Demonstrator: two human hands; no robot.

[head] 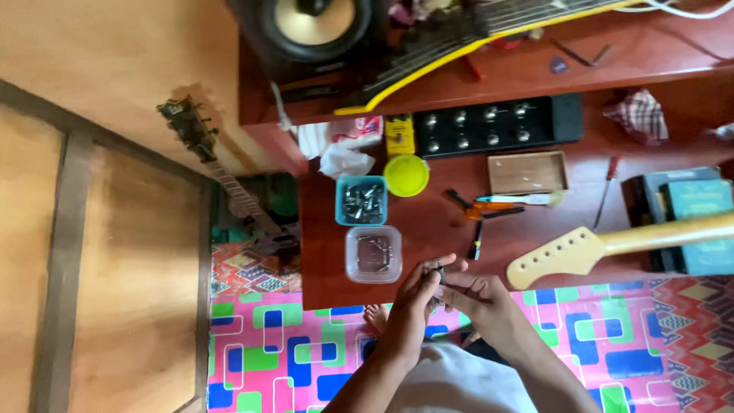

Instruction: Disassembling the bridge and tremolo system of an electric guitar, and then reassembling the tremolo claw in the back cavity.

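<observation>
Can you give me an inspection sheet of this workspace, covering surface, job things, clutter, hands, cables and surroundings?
Surface: low red-brown table, crowded.
Job's things: small dark metal part pinched between both hands; unfinished guitar neck lies to the right.
Clutter: blue tub of metal hardware, clear tub, yellow lid, wooden tray, pedal board, screwdriver.
Grippers: left hand and right hand both grip the part.
Cables: white cable at top right.
Surroundings: speaker, guitar leaning on the wall, patterned floor mat.
</observation>
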